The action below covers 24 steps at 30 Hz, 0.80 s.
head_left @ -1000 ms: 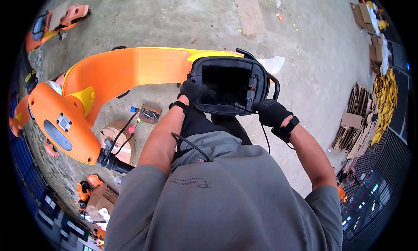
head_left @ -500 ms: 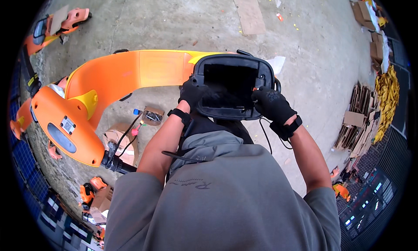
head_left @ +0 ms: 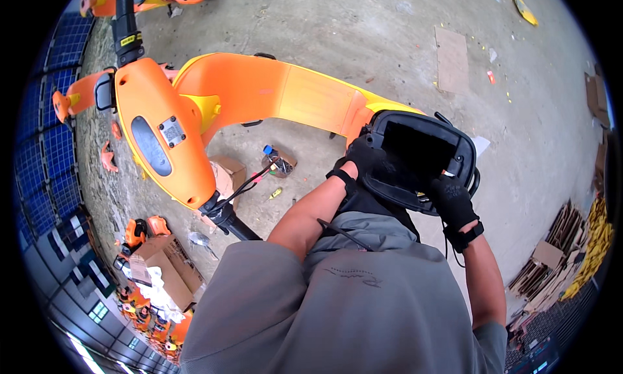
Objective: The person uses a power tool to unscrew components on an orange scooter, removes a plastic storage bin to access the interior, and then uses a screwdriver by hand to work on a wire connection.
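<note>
A black open compartment with a dark interior is attached at the right end of an orange and yellow scooter body. My left hand, in a black glove, grips the compartment's left rim with curled fingers. My right hand, also gloved, is at the inner lower right, fingertips closed by a small pale-orange fitting; exactly what they hold is hidden. A thin black cable hangs below my right wrist. To the left stands the scooter's orange handlebar housing with black grips and loose cables.
On the concrete floor lie an open small box of hardware, a yellow tool and a cardboard sheet. Boxes and orange parts sit lower left, stacked cardboard and yellow pieces at right, other scooters upper left.
My right hand has moved from the compartment's lower edge to its right inner side. The view has swung, so the scooter, compartment and both hands now appear farther right.
</note>
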Each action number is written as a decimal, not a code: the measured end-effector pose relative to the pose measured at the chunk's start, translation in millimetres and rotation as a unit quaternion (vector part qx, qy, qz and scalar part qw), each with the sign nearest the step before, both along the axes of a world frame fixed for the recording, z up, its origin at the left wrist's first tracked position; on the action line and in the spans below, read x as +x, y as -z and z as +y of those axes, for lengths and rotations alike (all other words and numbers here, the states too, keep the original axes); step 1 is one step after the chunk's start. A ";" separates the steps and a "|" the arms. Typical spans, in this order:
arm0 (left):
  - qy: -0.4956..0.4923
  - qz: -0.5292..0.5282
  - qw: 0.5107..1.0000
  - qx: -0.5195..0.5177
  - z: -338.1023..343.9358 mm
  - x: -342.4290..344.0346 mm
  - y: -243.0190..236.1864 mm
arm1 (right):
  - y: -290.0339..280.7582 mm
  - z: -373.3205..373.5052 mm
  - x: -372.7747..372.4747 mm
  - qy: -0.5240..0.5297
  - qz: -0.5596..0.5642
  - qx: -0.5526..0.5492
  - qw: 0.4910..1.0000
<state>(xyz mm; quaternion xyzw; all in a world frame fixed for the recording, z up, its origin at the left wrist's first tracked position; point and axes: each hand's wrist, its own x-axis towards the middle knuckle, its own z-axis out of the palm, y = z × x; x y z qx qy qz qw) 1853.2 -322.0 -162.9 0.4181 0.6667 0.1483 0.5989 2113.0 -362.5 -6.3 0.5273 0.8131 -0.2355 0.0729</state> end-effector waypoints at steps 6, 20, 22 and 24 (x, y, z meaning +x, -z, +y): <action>-0.020 0.021 0.994 0.103 -4.8 -5.9 4.5 | -14.5 10.3 -16.2 0.035 -0.034 0.021 0.999; 0.016 0.003 0.996 0.092 11.8 -9.8 -40.8 | -4.6 23.7 -2.4 0.032 0.036 -0.182 0.982; 0.020 -0.004 0.996 0.089 14.6 -9.0 -50.6 | -4.6 21.6 0.9 0.037 0.055 -0.192 0.979; 0.019 -0.011 0.997 0.076 16.8 -9.6 -55.7 | -3.2 19.9 3.5 0.051 0.079 -0.181 0.979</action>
